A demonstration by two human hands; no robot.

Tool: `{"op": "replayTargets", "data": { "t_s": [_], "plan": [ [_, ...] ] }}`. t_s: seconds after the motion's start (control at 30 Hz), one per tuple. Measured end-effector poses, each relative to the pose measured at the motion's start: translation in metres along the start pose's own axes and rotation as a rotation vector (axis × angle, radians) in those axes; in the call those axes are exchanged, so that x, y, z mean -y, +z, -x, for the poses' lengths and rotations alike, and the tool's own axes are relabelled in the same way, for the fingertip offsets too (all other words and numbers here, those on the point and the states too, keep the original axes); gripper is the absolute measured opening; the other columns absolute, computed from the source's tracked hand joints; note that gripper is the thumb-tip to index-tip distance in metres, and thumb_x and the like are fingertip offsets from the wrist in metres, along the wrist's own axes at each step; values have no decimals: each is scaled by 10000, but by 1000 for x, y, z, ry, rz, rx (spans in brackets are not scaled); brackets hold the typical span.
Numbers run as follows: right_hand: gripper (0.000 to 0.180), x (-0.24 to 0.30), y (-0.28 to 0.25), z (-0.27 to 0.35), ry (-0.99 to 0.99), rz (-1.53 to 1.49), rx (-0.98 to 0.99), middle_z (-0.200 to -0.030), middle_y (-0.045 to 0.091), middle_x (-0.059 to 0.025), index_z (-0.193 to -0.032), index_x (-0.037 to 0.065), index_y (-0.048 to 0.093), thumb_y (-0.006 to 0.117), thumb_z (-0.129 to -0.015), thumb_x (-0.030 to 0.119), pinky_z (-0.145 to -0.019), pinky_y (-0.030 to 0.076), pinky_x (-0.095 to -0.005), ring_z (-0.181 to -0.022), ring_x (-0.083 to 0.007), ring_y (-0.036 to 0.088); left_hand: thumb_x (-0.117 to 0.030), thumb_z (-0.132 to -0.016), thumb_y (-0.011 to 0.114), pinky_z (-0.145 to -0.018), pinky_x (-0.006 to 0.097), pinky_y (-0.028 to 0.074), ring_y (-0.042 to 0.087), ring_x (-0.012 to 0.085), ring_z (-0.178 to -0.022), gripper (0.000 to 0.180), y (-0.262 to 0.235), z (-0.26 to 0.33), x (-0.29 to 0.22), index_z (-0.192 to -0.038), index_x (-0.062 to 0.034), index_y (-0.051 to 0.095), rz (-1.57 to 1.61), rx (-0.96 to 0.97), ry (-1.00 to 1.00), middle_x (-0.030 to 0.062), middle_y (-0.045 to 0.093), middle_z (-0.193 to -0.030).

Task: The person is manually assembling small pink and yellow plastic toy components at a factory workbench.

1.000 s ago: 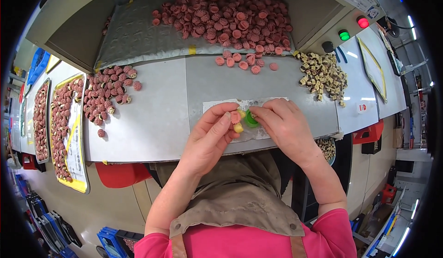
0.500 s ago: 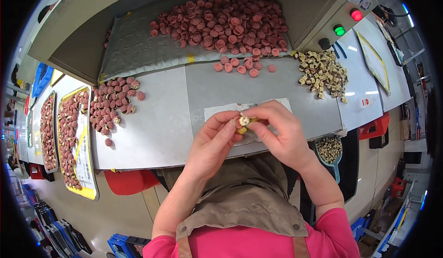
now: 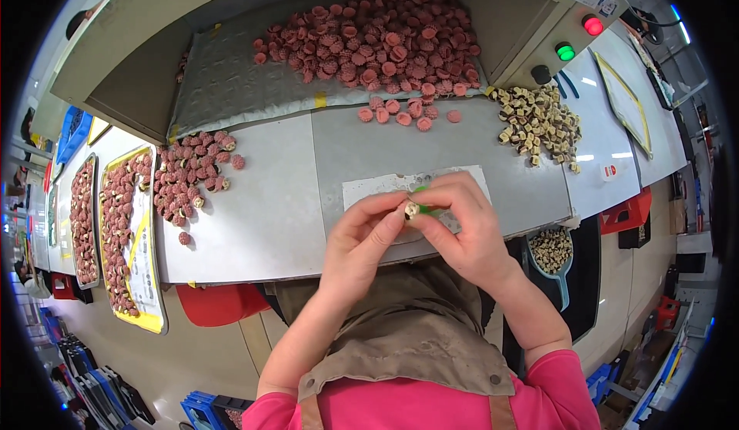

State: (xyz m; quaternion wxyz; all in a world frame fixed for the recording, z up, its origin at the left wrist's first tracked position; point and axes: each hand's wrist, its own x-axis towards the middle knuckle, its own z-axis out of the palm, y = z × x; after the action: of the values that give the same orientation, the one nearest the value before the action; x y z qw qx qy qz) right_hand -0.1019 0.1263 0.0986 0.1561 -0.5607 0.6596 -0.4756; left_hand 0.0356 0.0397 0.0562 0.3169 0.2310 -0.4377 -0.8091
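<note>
Two bare hands meet over the grey metal worktable (image 3: 277, 222), near its front edge. Left of them: long yellow-rimmed trays (image 3: 131, 237) of small reddish ridged caps, then a loose cluster of reddish caps (image 3: 188, 180). Left hand (image 3: 362, 245) and right hand (image 3: 462, 226) both pinch one small cream-and-brown round part (image 3: 412, 210), a green piece (image 3: 422, 191) just behind it. Right of them: heap of cream-and-brown parts (image 3: 539, 122). Best done, by my judgement, with fingertip pressure only, the part kept square.

One camera sits on the person's head and looks straight down, close above the desk (image 3: 262, 222). The picture bends round at its edges.
</note>
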Motion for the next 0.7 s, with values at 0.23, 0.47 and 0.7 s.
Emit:
{"op": "replayTargets", "data": {
  "t_s": [0.23, 0.47, 0.7],
  "plan": [
    [271, -5, -15, -1, 90, -160, 236, -1020, 536, -86, -987, 59, 625, 738, -777, 189, -856, 435, -324, -983, -214, 525, -98, -885, 627, -883, 268, 456, 558, 132, -984, 618, -4, -4, -21, -1396, -50, 284, 144, 240, -262, 70, 567, -1064],
    [262, -15, -15, -2, 1, -246, 271, -982, 546, -61, -999, 80, 645, 741, -772, 169, -825, 442, -306, -940, -198, 534, -116, -884, 632, -867, 258, 452, 553, 124, -953, 599, -8, -6, -17, -1379, -45, 302, 82, 325, -243, 66, 560, -1061],
    [292, -8, -22, -5, -185, 34, 239, -953, 571, -64, -1020, 78, 640, 743, -754, 143, -795, 467, -321, -907, -227, 552, -202, -916, 595, -875, 274, 453, 558, 141, -993, 544, -5, -9, -23, -1360, -36, 328, 88, 377, -296, 74, 561, -1095]
  ]
}}
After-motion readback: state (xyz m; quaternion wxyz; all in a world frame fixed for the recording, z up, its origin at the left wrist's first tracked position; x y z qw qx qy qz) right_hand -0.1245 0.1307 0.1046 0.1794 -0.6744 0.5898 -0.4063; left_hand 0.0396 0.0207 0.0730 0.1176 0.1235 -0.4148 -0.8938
